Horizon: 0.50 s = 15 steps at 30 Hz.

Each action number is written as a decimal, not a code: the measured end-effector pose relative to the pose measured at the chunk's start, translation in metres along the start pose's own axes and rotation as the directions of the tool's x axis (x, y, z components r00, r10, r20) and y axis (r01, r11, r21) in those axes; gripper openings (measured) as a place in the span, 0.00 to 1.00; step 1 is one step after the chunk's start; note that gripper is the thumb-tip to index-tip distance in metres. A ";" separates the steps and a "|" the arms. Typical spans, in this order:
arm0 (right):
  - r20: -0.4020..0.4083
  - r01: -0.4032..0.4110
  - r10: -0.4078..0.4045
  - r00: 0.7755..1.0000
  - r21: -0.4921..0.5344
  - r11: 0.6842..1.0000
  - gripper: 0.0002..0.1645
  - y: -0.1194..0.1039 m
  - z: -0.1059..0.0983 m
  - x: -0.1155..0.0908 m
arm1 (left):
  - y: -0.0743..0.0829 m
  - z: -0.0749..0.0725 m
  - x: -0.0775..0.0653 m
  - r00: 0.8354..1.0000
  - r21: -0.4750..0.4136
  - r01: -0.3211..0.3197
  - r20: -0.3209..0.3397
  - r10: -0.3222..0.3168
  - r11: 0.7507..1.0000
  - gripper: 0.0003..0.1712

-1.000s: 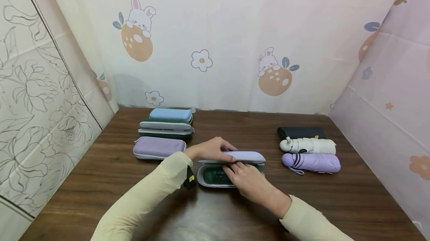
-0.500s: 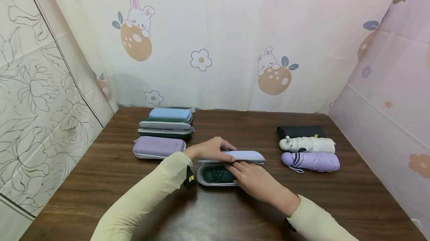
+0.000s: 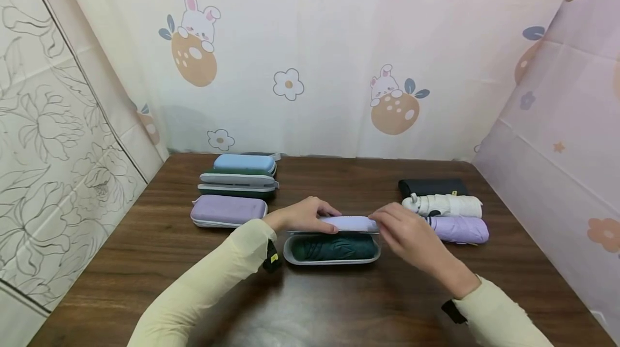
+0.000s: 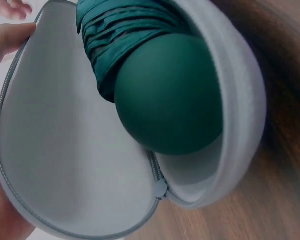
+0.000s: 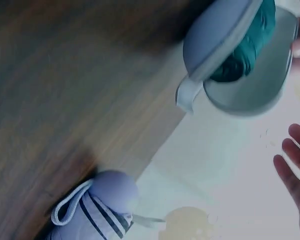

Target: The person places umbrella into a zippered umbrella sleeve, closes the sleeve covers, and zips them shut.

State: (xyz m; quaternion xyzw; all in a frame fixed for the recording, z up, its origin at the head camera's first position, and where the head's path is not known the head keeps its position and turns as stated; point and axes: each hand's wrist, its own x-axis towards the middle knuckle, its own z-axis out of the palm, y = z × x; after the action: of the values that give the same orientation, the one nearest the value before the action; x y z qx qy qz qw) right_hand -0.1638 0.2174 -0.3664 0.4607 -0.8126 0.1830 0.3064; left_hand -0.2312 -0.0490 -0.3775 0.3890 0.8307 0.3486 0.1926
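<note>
Brown wood-grain surface [image 3: 315, 309] carries an open lavender case [image 3: 334, 263], its raised lid [image 3: 353, 224] grasped by the left grip [image 3: 310, 217], a green folded umbrella [image 3: 339, 248] inside just below, the released right grip [image 3: 411, 235] beside the lid's far end.

A green case [image 3: 237, 179] gapes — blue case [image 3: 244, 162] behind, purple case [image 3: 229, 210] in front.

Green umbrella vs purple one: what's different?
Color: the green umbrella is dark green, the purple umbrella pale purple.
Place: the green umbrella lies inside the open lavender case; the purple umbrella lies directly on the table.
Trim: the purple umbrella shows dark stripes and a cord loop by its handle; none show on the green umbrella.
Shared: both are folded compact, with a rounded handle end.
</note>
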 end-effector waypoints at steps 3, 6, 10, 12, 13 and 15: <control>0.022 -0.099 0.098 0.995 0.029 0.995 0.10 0.006 0.000 0.001 | 0.002 0.002 -0.002 1.000 0.027 -0.011 -0.013 0.011 1.000 0.26; 0.129 -0.220 0.208 0.970 0.085 0.972 0.11 0.007 0.005 0.003 | 0.003 0.006 -0.005 0.999 0.063 -0.033 -0.034 0.035 0.997 0.26; 0.299 -0.360 0.296 0.907 0.188 0.914 0.14 0.006 0.014 0.005 | 0.005 0.012 -0.010 0.996 0.104 -0.053 -0.071 0.060 0.993 0.27; 0.369 -0.413 0.311 0.876 0.241 0.878 0.16 0.006 0.018 0.006 | 0.006 0.016 -0.012 0.994 0.125 -0.050 -0.090 0.062 0.991 0.27; 0.399 -0.437 0.314 0.862 0.269 0.859 0.17 0.006 0.020 0.006 | 0.007 0.018 -0.014 0.993 0.134 -0.048 -0.100 0.062 0.990 0.27; 0.449 -0.474 0.312 0.837 0.312 0.823 0.19 0.007 0.022 0.005 | 0.009 0.023 -0.016 0.991 0.153 -0.049 -0.119 0.067 0.987 0.28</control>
State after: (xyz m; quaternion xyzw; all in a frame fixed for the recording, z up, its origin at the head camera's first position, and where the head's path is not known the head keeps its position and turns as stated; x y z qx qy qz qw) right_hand -0.1786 0.2047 -0.3801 0.3598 -0.8773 0.3174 -0.0057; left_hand -0.2035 -0.0474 -0.3856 0.4040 0.8532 0.3143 0.1007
